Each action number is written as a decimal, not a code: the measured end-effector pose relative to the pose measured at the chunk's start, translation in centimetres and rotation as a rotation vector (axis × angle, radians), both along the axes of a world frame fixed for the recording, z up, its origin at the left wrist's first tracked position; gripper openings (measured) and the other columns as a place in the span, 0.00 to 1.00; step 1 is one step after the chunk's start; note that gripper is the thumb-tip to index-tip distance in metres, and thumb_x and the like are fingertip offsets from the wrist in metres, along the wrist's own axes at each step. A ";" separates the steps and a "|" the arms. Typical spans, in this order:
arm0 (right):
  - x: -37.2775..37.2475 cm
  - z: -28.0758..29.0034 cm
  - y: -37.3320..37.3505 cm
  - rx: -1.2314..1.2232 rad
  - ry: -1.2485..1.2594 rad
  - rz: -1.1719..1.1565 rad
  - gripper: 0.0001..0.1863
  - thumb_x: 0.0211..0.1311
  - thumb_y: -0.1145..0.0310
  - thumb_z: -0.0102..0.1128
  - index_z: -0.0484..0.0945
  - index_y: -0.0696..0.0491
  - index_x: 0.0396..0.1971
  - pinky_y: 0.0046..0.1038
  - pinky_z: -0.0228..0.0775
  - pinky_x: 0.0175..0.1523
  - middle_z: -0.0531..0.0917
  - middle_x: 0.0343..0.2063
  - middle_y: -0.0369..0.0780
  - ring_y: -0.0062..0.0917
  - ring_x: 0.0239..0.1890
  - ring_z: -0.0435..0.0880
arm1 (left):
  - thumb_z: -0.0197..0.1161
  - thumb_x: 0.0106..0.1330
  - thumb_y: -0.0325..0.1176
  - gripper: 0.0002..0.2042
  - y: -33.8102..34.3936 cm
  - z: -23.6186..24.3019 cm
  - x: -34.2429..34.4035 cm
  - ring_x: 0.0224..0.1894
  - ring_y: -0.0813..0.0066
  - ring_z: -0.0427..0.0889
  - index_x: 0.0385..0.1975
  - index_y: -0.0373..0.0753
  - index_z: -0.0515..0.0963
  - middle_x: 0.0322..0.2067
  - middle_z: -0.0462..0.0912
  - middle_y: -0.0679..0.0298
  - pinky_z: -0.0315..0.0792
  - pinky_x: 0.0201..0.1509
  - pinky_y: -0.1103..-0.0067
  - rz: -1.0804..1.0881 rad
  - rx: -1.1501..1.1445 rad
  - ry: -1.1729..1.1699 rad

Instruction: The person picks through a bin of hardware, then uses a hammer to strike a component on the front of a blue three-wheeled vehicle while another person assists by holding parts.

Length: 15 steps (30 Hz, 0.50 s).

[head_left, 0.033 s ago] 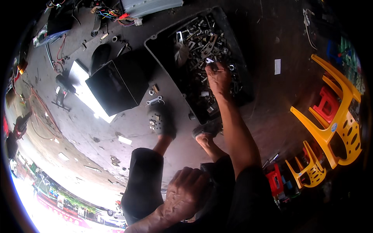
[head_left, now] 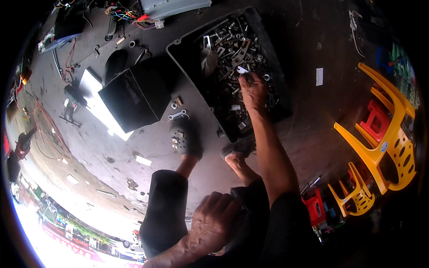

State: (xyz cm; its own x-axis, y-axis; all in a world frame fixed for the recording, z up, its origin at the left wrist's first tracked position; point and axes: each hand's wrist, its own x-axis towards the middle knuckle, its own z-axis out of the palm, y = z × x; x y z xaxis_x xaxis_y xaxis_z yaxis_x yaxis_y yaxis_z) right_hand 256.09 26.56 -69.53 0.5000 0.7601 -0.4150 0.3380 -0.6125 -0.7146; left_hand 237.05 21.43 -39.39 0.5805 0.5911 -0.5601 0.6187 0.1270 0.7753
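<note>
A black tray [head_left: 192,73] on the floor holds a heap of bolts, nuts and small metal pieces [head_left: 230,47]. Over the right part of this heap is my right hand [head_left: 254,94], its fingers curled downward and closed; whatever they grip, if anything, is hidden. A small bright metal piece [head_left: 241,70] lies just beyond the fingertips. My left hand [head_left: 213,223] is closed in a fist over my legs, knuckles up, and its palm side cannot be seen. A flat slotted bracket [head_left: 241,52] lies on the heap.
Left of the tray stands a black box [head_left: 129,100]. A wrench-like metal part [head_left: 178,115] lies near my left shoe [head_left: 185,138]. Yellow plastic chairs [head_left: 389,134] are at the right, a power drill [head_left: 73,100] at the left, and a finned metal unit [head_left: 174,8] with wires at the far edge.
My right hand has shifted very slightly right and toward me over the heap, showing more of the bright metal piece. My left hand stays put.
</note>
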 end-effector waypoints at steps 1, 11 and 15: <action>0.0 -0.3 -0.6 0.098 0.125 -0.125 0.04 0.51 0.69 0.60 0.77 0.54 0.25 0.22 0.66 0.35 0.77 0.21 0.33 0.19 0.25 0.73 | 0.68 0.49 0.29 0.11 0.0 0.0 0.0 0.33 0.64 0.77 0.32 0.36 0.76 0.29 0.78 0.60 0.72 0.37 0.73 -0.001 0.000 -0.008; 1.2 -2.1 0.8 0.210 -0.031 0.019 0.15 0.53 0.71 0.64 0.75 0.55 0.41 0.28 0.72 0.42 0.82 0.32 0.42 0.28 0.35 0.81 | 0.68 0.48 0.28 0.10 0.4 -0.1 -0.2 0.32 0.65 0.78 0.30 0.36 0.77 0.28 0.79 0.60 0.73 0.36 0.74 0.033 -0.015 -0.018; 2.4 -3.2 2.3 0.038 -0.506 0.271 0.13 0.50 0.64 0.64 0.78 0.54 0.35 0.35 0.71 0.32 0.80 0.20 0.47 0.41 0.25 0.80 | 0.68 0.48 0.27 0.10 0.6 -0.2 -0.4 0.32 0.65 0.78 0.31 0.36 0.77 0.29 0.79 0.61 0.73 0.35 0.74 0.031 -0.022 -0.027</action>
